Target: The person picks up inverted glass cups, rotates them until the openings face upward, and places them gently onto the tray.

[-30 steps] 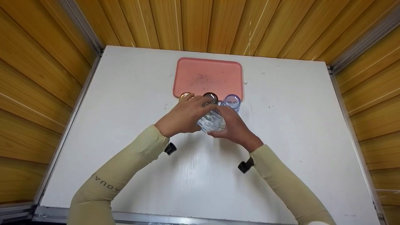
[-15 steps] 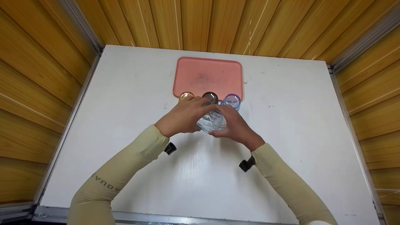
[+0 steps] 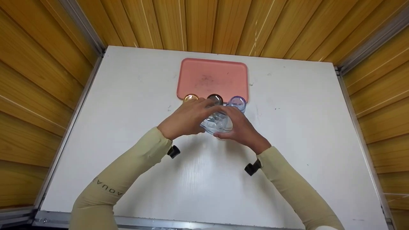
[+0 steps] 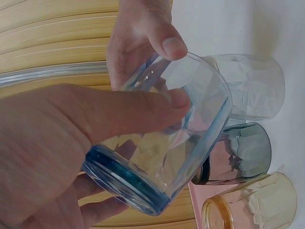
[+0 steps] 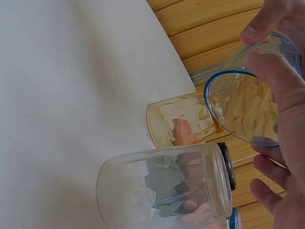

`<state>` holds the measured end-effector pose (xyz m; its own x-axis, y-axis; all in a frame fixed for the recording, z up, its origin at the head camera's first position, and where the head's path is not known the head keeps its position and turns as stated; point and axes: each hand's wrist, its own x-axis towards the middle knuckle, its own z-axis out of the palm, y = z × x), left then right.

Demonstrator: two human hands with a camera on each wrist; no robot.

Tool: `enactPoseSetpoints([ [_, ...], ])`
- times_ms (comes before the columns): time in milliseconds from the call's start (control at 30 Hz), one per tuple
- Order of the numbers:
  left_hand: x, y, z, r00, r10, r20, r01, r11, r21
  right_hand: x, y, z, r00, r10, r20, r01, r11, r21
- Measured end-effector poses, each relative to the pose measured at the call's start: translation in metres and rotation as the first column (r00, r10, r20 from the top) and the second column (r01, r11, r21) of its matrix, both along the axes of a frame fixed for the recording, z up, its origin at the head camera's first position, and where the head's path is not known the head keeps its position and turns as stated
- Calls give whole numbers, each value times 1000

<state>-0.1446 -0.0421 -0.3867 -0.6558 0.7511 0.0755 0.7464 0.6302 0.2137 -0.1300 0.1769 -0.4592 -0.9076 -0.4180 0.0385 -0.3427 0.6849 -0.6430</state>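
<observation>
Both hands hold a clear, blue-tinted faceted drinking glass, tilted above the table. The left hand has its thumb along the glass wall and its other fingers beneath the thick blue base in the left wrist view. From the other side the right hand grips it, the thumb near the rim. In the right wrist view the glass shows its blue rim. Close by stands a colourless glass upside down. Beyond it are an amber glass, a dark grey glass and a bluish-purple glass, partly covered by the hands.
A pink tray lies behind the row of glasses on the white table. Wood-panelled walls surround the table at the back and sides. A metal rail runs along the table's near edge.
Both hands stay almost in place around the glass. The right hand has shifted very slightly right, and the facets seen between the hands look a little different.
</observation>
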Motion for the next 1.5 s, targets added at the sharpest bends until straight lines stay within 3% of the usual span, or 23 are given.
enactPoseSetpoints([
  [1133, -2, -5, 4, 1000, 29, -3, -29, 999, 31, -3, 8, -4, 997, -34, 72, 43, 991, -123],
  [1500, 0, -9, 4, 999, 20, 51, -25, 996, 82, -4, 9, -5, 992, -34, 121, 55, 983, -174],
])
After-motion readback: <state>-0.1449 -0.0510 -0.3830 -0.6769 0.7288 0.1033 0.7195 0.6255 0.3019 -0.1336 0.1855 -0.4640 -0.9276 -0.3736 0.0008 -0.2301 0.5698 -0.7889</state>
